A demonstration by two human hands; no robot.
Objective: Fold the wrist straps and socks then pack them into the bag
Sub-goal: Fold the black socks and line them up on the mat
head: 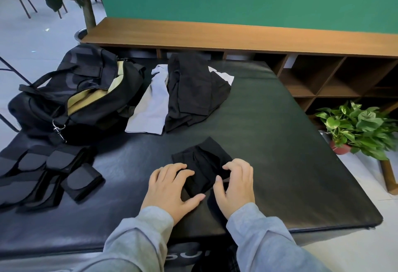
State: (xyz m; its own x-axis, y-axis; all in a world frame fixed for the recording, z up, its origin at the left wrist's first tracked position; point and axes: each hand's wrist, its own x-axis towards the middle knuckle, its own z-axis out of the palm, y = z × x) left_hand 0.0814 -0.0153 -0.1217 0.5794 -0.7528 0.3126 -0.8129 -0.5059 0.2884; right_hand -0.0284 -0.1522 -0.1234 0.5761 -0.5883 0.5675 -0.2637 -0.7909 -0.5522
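Note:
A black sock [202, 159] lies folded on the black padded mat [280, 142] in front of me. My left hand [170, 185] rests on the sock's near left part with fingers spread and bent. My right hand [235, 183] has its fingers curled on the sock's near right edge. Grey socks [150, 103] and more black socks [193, 91] lie in a pile farther back. Several folded black wrist straps [64, 168] lie at the left. The black bag [81, 91] with tan lining stands unzipped at the back left.
A long wooden shelf unit [258, 39] runs behind the mat against a green wall. A potted green plant [357, 129] stands on the floor at the right. A tree trunk in a pot [87, 13] rises at the back left.

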